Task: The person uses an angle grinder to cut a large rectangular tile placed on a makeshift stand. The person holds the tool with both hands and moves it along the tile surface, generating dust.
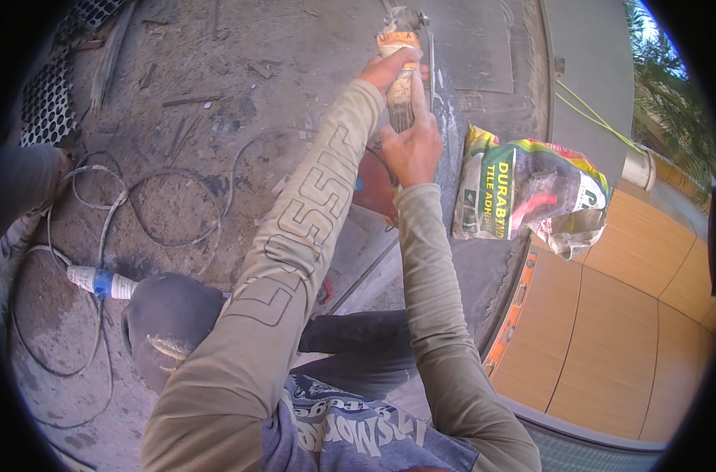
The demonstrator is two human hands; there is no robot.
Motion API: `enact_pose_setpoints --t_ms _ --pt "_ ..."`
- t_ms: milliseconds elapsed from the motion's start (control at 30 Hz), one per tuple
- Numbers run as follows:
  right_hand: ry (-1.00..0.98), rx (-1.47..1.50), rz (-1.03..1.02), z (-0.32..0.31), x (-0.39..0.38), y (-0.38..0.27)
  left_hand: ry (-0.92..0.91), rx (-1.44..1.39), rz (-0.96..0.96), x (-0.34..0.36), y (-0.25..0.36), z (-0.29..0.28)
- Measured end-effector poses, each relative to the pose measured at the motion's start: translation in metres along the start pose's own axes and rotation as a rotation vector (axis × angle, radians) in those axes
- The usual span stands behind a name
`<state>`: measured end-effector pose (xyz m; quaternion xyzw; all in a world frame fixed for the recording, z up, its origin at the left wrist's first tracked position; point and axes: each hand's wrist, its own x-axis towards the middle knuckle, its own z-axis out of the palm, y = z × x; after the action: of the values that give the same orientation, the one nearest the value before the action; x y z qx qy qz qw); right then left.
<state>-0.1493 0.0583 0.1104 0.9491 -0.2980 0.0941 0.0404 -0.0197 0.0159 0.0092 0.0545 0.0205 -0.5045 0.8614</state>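
Note:
A dusty angle grinder (399,38) with an orange label sits high in the middle, over the edge of a slab. My left hand (390,71) grips its body near the head. Lower down, my right hand (411,151) holds the grinder's rear body, a finger lying along it. Under and beside my hands are a dark strip (450,126) and a reddish flat piece (376,185), partly hidden by my arms.
A printed adhesive bag (523,189) lies right, above an orange level (511,307) and wood-look tiles (610,338). Cords (216,224), a taped plug connection (98,280), wood scraps (185,102) and perforated mesh (47,110) cover the dusty floor. Another person's sleeve (16,181) shows far left.

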Motion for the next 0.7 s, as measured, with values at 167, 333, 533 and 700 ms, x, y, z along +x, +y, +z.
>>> enact_pose_setpoints --t_ms 167,333,533,700 --pt "-0.07 0.039 0.06 -0.001 0.009 -0.005 -0.012 0.053 -0.004 0.013 0.002 -0.006" --pt "-0.016 -0.018 0.015 0.006 0.009 0.005 -0.008 0.035 -0.032 0.017 0.002 -0.004" --pt "-0.006 0.025 -0.006 0.006 0.005 0.004 0.005 0.035 -0.01 0.012 0.001 -0.006" --pt "-0.015 0.014 0.046 0.009 -0.011 0.009 -0.029 0.033 -0.021 -0.003 -0.012 -0.009"
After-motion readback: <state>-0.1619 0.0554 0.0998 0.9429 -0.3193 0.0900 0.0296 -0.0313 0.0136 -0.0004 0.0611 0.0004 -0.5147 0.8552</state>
